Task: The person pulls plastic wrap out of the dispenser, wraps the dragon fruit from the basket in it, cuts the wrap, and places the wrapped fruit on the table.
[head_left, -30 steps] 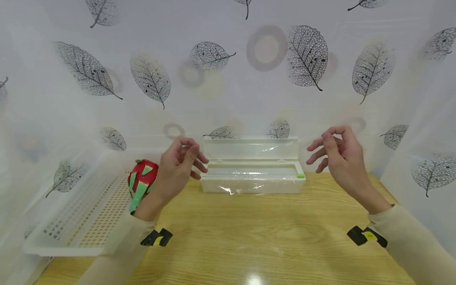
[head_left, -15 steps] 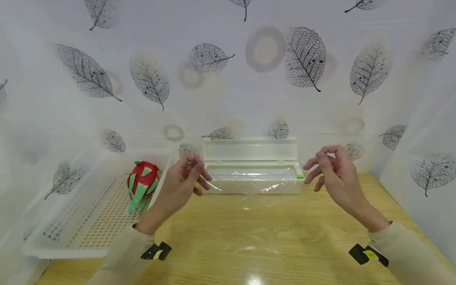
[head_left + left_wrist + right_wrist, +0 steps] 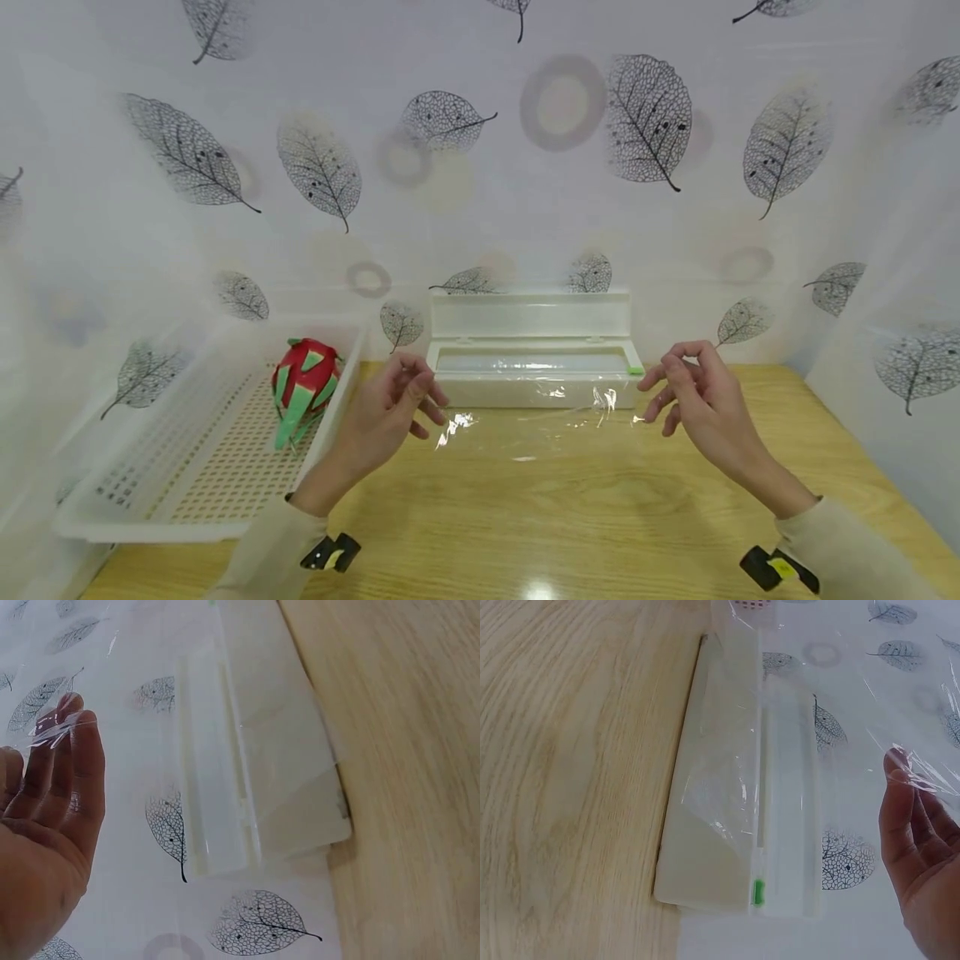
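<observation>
A clear sheet of plastic wrap (image 3: 525, 429) stretches between my two hands, in front of a white wrap dispenser box (image 3: 534, 392) whose lid (image 3: 531, 315) stands up. At its left edge my left hand (image 3: 390, 412) pinches the film between thumb and fingers. My right hand (image 3: 697, 396) pinches the opposite edge. In the left wrist view the film (image 3: 56, 733) bunches at the fingertips, and the right wrist view has creased film (image 3: 922, 776) at the other hand's fingers. A green slider (image 3: 634, 371) sits at the box's right end.
To the left, a white perforated basket (image 3: 142, 531) holds a red and green dragon fruit (image 3: 303, 385). The wooden table (image 3: 570, 533) runs toward me. A leaf-printed sheet (image 3: 487, 192) covers the back and sides.
Both hands have come down and toward me, drawing the plastic wrap out over the table in front of the box. The box and basket stay put.
</observation>
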The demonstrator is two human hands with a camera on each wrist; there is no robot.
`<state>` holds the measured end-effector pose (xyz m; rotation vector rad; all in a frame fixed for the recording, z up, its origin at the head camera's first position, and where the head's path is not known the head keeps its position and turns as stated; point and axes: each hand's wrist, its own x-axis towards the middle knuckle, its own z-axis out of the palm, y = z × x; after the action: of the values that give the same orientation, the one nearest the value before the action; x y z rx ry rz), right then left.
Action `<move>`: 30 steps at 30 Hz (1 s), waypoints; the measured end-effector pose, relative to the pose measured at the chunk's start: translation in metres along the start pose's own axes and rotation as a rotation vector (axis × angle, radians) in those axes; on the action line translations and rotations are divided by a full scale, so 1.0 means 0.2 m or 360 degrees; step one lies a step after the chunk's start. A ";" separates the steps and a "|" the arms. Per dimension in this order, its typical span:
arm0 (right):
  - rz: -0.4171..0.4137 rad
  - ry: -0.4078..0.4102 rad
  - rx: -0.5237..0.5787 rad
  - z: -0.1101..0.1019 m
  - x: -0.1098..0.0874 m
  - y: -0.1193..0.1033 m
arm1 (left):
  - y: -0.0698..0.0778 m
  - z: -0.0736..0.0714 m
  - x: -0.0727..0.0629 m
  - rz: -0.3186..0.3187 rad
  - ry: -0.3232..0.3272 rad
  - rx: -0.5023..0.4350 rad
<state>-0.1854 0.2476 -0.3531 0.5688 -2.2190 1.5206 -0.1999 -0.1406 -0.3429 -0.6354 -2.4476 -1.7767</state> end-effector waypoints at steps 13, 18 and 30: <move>0.0094 -0.0037 0.0067 -0.01 -0.08 0.04 | -0.06 0.00 -0.06 -0.0123 0.0008 0.0005; 0.0065 -0.0061 0.0123 0.00 -0.12 0.06 | -0.07 0.01 -0.09 -0.0147 -0.0023 -0.0034; 0.0135 -0.0206 0.0173 0.03 -0.22 0.10 | -0.13 0.07 -0.15 -0.0039 -0.0254 -0.0031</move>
<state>-0.1592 0.2529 -0.3933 0.6296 -2.2931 1.7003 -0.1795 -0.1432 -0.3801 -0.7811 -2.5523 -1.8275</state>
